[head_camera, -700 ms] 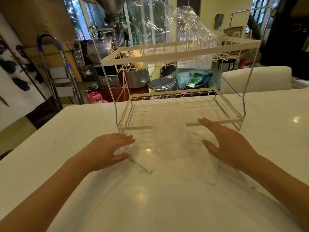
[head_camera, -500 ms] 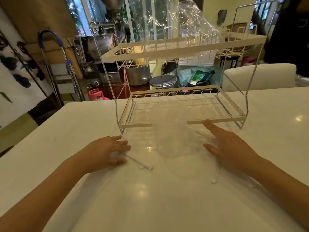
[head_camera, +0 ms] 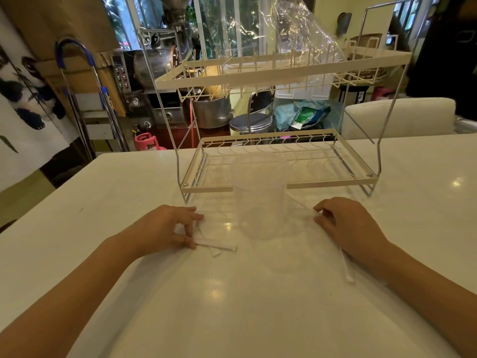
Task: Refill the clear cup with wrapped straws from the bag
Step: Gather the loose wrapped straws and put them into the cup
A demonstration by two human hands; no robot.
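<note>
Pinching wrapped straws (head_camera: 215, 243) on table (head_camera: 232, 306): left hand (head_camera: 165, 229); right hand (head_camera: 346, 223) fingers curled on bag (head_camera: 309, 228); no legible writing.

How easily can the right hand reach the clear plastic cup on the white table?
Probably yes: the right hand lies just beside the clear plastic cup, with only bare white table between, though its fingers already pinch a wrapped straw.

A glossy white table (head_camera: 232, 319) carries everything. A two-tier wire rack (head_camera: 278, 177) stands on it toward the far edge, and a clear cup (head_camera: 259, 200) stands upright just in front of the rack's lower shelf. Wrapped straws lie flat on the surface — some left of the cup (head_camera: 215, 245), one to its right (head_camera: 344, 267).
</note>
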